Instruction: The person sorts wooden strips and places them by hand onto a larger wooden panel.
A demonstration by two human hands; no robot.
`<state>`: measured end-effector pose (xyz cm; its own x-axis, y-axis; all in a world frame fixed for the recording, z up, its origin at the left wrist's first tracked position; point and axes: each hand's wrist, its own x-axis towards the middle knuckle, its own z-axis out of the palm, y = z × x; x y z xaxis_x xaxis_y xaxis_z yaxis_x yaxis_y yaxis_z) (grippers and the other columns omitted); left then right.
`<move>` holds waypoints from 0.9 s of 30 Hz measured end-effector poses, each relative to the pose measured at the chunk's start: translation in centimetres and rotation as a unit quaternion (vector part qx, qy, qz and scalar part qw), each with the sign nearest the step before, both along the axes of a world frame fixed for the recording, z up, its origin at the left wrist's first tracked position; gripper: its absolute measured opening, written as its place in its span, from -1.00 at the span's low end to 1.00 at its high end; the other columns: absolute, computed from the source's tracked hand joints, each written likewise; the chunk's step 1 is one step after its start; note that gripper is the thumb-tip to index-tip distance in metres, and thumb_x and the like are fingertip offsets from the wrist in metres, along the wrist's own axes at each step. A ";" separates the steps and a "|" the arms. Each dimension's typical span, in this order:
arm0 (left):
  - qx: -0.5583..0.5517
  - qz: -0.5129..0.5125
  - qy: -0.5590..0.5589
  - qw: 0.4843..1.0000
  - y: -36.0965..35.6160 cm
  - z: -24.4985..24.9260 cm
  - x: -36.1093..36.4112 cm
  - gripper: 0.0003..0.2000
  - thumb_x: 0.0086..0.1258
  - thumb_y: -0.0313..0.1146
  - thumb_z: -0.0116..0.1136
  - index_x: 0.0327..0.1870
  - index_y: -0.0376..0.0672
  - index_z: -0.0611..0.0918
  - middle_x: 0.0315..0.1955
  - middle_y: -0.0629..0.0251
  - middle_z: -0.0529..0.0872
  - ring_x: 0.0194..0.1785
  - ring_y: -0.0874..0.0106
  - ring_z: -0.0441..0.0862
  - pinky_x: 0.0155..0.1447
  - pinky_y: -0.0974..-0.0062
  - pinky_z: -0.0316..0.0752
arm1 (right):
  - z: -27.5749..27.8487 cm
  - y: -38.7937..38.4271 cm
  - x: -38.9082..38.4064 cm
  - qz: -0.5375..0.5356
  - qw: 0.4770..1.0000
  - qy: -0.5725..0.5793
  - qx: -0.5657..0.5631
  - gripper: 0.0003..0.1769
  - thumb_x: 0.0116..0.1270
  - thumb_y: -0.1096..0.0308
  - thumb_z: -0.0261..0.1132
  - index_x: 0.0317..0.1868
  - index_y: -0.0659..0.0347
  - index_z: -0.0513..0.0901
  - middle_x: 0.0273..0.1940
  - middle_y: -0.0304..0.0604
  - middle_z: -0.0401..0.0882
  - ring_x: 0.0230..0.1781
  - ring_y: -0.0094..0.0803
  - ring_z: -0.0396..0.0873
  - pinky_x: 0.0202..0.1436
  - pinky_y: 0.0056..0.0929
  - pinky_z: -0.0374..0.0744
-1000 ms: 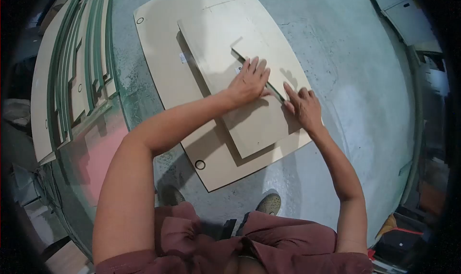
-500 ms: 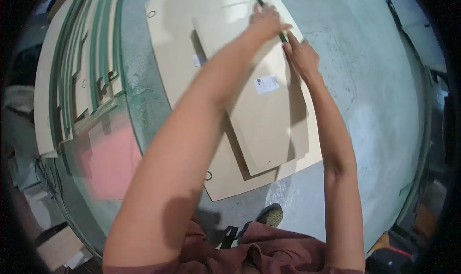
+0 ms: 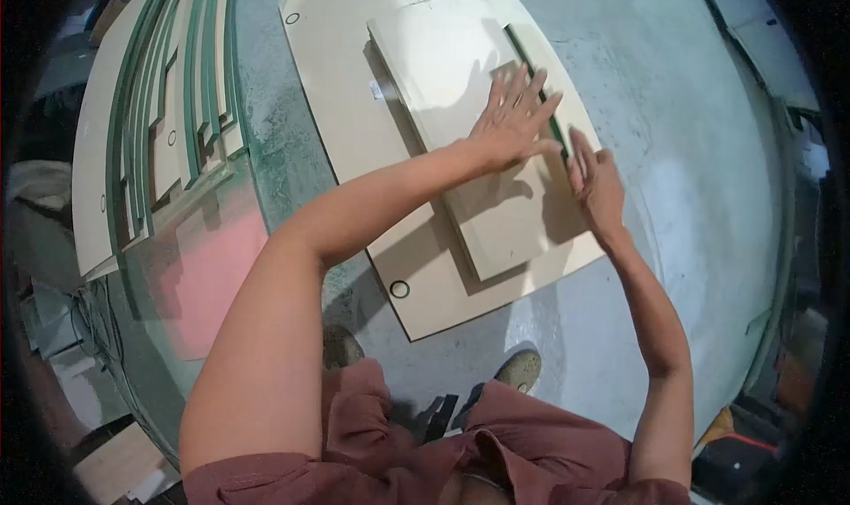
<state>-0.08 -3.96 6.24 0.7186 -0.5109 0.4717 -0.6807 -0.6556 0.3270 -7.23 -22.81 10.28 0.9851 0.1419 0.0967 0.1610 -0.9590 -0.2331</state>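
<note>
My left hand [image 3: 513,124] is open, fingers spread, over the smaller cream panel [image 3: 434,71]; its fingers and thumb come close to a narrow dark green strip [image 3: 517,43]. At the strip's near end my right hand [image 3: 599,191] has its bent fingers closed, apparently round it. The strip lies along the right side of the smaller panel. Beneath is a larger cream board [image 3: 319,71] with curved sides and ring-marked round holes. A small white label [image 3: 375,90] shows beside the smaller panel's left edge. The strip's near end is hidden by my right hand.
Several cream boards with green edges [image 3: 190,80] stand in a row at the left. A pink sheet [image 3: 212,275] lies below them. Grey-green worn floor [image 3: 691,195] extends to the right. My shoe [image 3: 521,370] is near the large board's front edge.
Both hands have come nearer to me, and the green strip has slid the same way along the panel. My left hand's fingers have spread. The view has shifted slightly.
</note>
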 end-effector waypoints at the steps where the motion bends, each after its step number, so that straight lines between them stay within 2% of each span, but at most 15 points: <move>1: 0.007 -0.021 -0.001 1.000 0.1 0.1 -1.5 -0.26 0.27 0.18 -0.04 0.34 -0.16 0.20 0.35 -0.07 0.06 0.41 -0.10 -0.07 0.35 -0.20 -0.13 | 0.2 0.1 -1.8 0.010 1.000 0.010 0.011 -0.45 0.28 0.24 0.15 0.30 -0.22 0.31 -0.29 0.05 0.40 -0.33 -0.08 0.46 -0.29 -0.16 0.49; 2: 0.007 -0.029 -0.008 1.000 0.3 0.2 -2.8 -0.26 0.27 0.18 -0.04 0.34 -0.16 0.20 0.35 -0.07 0.06 0.41 -0.10 -0.07 0.35 -0.20 -0.13 | 0.6 0.4 -3.4 0.004 0.999 0.031 0.022 -0.43 0.25 0.28 0.16 0.29 -0.22 0.31 -0.30 0.03 0.39 -0.35 -0.09 0.45 -0.28 -0.18 0.49; 4: 0.087 -0.062 0.000 0.994 1.3 0.3 -5.4 -0.30 0.25 0.20 -0.04 0.25 -0.19 0.33 0.33 -0.09 0.10 0.40 -0.07 -0.01 0.35 -0.18 -0.12 | -0.3 0.0 -6.1 0.028 0.999 0.026 -0.007 -0.40 0.20 0.26 0.22 0.28 -0.21 0.33 -0.32 0.01 0.37 -0.34 -0.12 0.43 -0.29 -0.21 0.48; 8: 0.124 -0.097 -0.013 0.987 2.7 -0.7 -8.9 -0.30 0.23 0.20 -0.02 0.22 -0.21 0.35 0.30 -0.08 0.15 0.39 -0.05 0.02 0.34 -0.16 -0.08 | -1.5 -0.3 -9.4 0.091 0.995 -0.016 -0.027 -0.38 0.15 0.22 0.28 0.26 -0.20 0.34 -0.33 -0.05 0.33 -0.33 -0.17 0.39 -0.31 -0.23 0.44; 11: 0.149 -0.090 0.038 0.984 3.1 -1.1 -9.3 -0.27 0.21 0.17 0.04 0.25 -0.23 0.30 0.29 -0.07 0.17 0.40 0.00 0.02 0.35 -0.11 -0.05 | -2.2 -0.2 -9.1 0.111 0.992 -0.039 -0.048 -0.37 0.14 0.20 0.29 0.26 -0.21 0.34 -0.32 -0.08 0.31 -0.34 -0.20 0.37 -0.32 -0.27 0.40; 13: 0.126 -0.059 -0.011 0.990 3.1 -1.5 -8.4 -0.26 0.16 0.20 0.06 0.17 -0.29 0.39 0.22 -0.09 0.27 0.35 -0.05 0.11 0.32 -0.09 0.05 | -1.8 0.4 -7.7 0.113 0.990 -0.041 -0.078 -0.36 0.14 0.17 0.29 0.27 -0.23 0.33 -0.30 -0.09 0.33 -0.33 -0.22 0.37 -0.31 -0.29 0.37; 16: 0.134 -0.021 -0.043 0.990 3.4 -1.8 -5.8 -0.25 0.14 0.21 0.07 0.15 -0.32 0.40 0.20 -0.10 0.31 0.32 -0.05 0.17 0.32 -0.07 0.06 | -2.3 0.9 -4.3 0.106 0.987 -0.056 -0.105 -0.38 0.18 0.15 0.25 0.28 -0.33 0.31 -0.29 -0.10 0.37 -0.31 -0.22 0.40 -0.30 -0.27 0.36; 21: 0.108 0.012 -0.045 0.993 4.5 -2.9 0.2 -0.29 0.19 0.14 0.09 0.17 -0.33 0.38 0.21 -0.10 0.32 0.32 -0.05 0.19 0.31 -0.06 0.08 | -3.3 2.9 2.0 0.096 0.986 -0.074 -0.118 -0.41 0.20 0.10 0.23 0.27 -0.37 0.33 -0.29 -0.08 0.40 -0.30 -0.20 0.44 -0.31 -0.25 0.39; 27: 0.104 0.076 -0.051 0.990 5.2 -3.4 7.6 -0.34 0.31 0.11 -0.05 0.18 -0.37 0.37 0.22 -0.09 0.34 0.33 0.00 0.20 0.37 -0.01 0.03 | -3.8 5.7 8.5 0.071 0.987 -0.094 -0.105 -0.47 0.22 0.06 0.20 0.23 -0.37 0.37 -0.27 -0.09 0.42 -0.27 -0.18 0.46 -0.31 -0.23 0.43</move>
